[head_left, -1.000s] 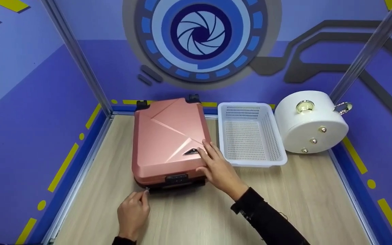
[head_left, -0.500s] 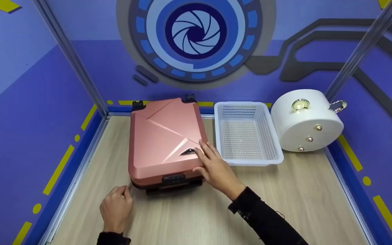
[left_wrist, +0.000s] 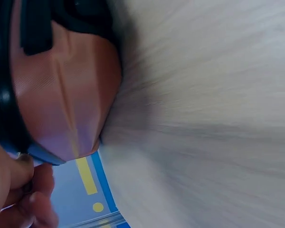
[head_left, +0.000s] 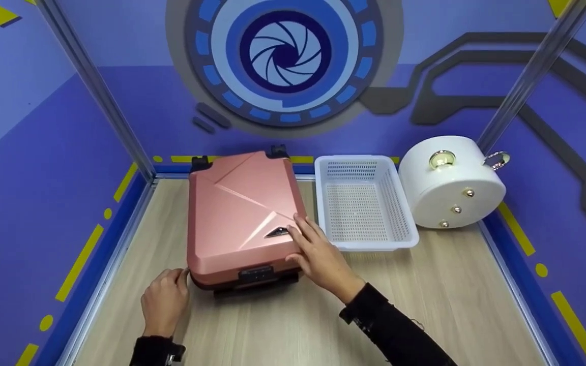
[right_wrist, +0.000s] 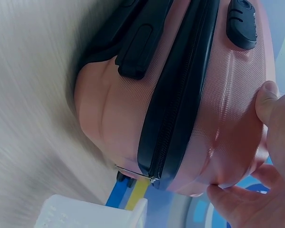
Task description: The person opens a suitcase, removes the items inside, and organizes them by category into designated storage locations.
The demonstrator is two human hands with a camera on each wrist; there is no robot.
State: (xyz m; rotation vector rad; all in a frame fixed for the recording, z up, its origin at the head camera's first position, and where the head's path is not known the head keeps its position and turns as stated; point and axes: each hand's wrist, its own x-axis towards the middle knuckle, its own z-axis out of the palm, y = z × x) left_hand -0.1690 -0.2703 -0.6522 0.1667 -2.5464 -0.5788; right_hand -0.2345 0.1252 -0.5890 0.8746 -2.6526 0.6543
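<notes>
A rose-pink hard-shell suitcase (head_left: 244,213) lies flat on the table. My left hand (head_left: 166,299) is at its near left corner, thumb against curled fingers. There, in the left wrist view, the thumb and fingers pinch the zipper pull (left_wrist: 23,155), mostly hidden by the hand. My right hand (head_left: 319,254) rests on the near right corner of the lid, fingers extended over the shell and thumb near the front edge. Along the side in the right wrist view, the black-edged zipper (right_wrist: 175,109) runs below the combination lock (right_wrist: 242,23).
Right of the suitcase stands a white perforated plastic basket (head_left: 412,238). Beside it is a round white case (head_left: 450,188) with gold studs and ring handles. Blue-purple walls (head_left: 135,117) enclose the wooden table (head_left: 252,330) at the back and sides.
My left hand has moved left along the suitcase's front edge, round to its near left corner, with the zipper pull. The right hand stays on the lid; the head view has shifted slightly.
</notes>
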